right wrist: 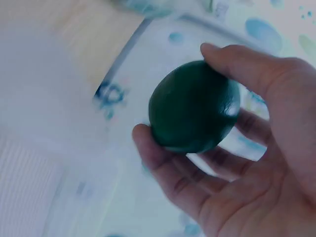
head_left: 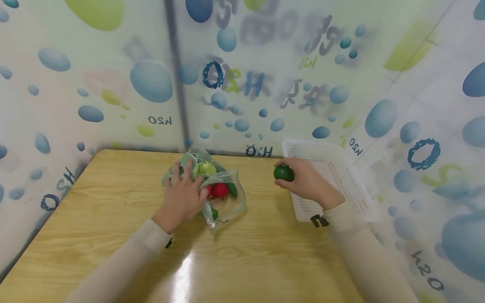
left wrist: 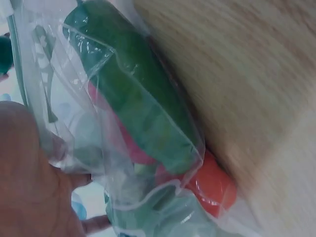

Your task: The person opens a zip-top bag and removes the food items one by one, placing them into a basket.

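My right hand [head_left: 308, 179] holds a smooth, dark green, round fruit [right wrist: 195, 106] between thumb and fingers, raised above the table at the basket's left side. With fingers spread, my left hand [head_left: 183, 200] rests on a clear plastic bag [head_left: 236, 206] lying on the table. Through the film show a long dark green pepper [left wrist: 133, 89], an orange-red round piece [left wrist: 215, 185], a red round one [head_left: 219, 190] and a light green one [head_left: 207, 168]. The bag's mouth gapes toward the right. Part of its left side is hidden under my left hand.
A white perforated plastic basket [head_left: 303, 212] stands at the right of the wooden table [head_left: 242, 261], partly behind my right forearm. Walls [head_left: 242, 105] printed with blue and green drops rise behind the table and on both sides.
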Motion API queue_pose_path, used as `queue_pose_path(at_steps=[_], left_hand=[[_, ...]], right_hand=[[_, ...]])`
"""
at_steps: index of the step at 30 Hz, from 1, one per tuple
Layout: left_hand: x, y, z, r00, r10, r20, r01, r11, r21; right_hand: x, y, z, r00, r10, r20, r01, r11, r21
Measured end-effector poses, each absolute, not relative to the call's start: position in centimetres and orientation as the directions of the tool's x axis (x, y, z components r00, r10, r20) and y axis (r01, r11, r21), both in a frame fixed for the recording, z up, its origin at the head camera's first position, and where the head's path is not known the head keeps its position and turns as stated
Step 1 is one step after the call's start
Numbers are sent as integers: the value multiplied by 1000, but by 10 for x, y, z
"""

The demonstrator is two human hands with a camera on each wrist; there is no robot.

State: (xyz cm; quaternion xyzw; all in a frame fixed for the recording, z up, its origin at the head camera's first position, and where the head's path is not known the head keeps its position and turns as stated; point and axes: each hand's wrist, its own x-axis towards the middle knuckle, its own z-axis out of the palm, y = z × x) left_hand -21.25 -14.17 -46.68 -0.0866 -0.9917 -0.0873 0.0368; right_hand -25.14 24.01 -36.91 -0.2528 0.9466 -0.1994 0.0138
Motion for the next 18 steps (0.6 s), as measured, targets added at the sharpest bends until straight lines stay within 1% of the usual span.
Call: queue_pose_path(at_steps=[3,7,10,14,18], left_hand=[[-214,-147,-468,-974,204,98,219,959,178],[-215,-151,-468,-959,263,103,280,937,210],[-214,-152,-464,-959,266,99,283,929,237],[-209,-151,-457,-969,232,83,246,937,249],[-200,-148,-452,-977,196,86,211,942,259]], right_hand=[[-266,260,-367,-915,-402,35,-386,846,-368],[-286,285,-372,-942,-335,-33,-305,890,-340],[-300,298,-378,-941,-321,-104,-275,908,-315],[-314,307,-386,-923,-320,-215,-255,925,-282],[-325,311,-393,-907,-263,-329,-176,946,-272]])
